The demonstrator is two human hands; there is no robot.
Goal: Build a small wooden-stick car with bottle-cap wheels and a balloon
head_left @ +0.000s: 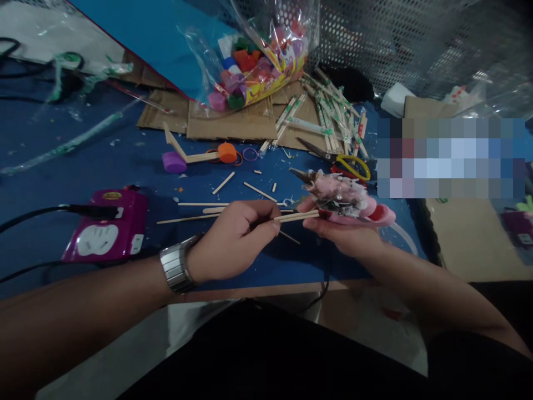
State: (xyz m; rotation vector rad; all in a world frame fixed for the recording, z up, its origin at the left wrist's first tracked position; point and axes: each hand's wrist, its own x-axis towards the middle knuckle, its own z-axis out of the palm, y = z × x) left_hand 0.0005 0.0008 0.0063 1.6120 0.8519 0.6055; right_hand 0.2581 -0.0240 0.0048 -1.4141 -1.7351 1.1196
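My left hand (pixel 241 236), with a metal watch on its wrist, is closed in a pinch on short wooden sticks (pixel 296 216) whose ends point right. My right hand (pixel 347 233) is wrapped around a pink hot glue gun (pixel 341 194) coated in stringy dried glue. The gun's dark nozzle points left, above the sticks and apart from them. Right-hand fingertips are close to the sticks' far ends; whether they touch, I cannot tell. Under and behind my left hand lie longer thin sticks (pixel 183 219) and short cut pieces (pixel 224 182).
Scissors (pixel 352 166) with yellow handles lie behind the glue gun. Wrapped chopsticks (pixel 333 119) and a clear bag of coloured clay tubs (pixel 262 72) rest on cardboard (pixel 231 123). A purple power box (pixel 106 225) with black cables sits left. A stick piece joins purple (pixel 174 162) and orange caps (pixel 227 153).
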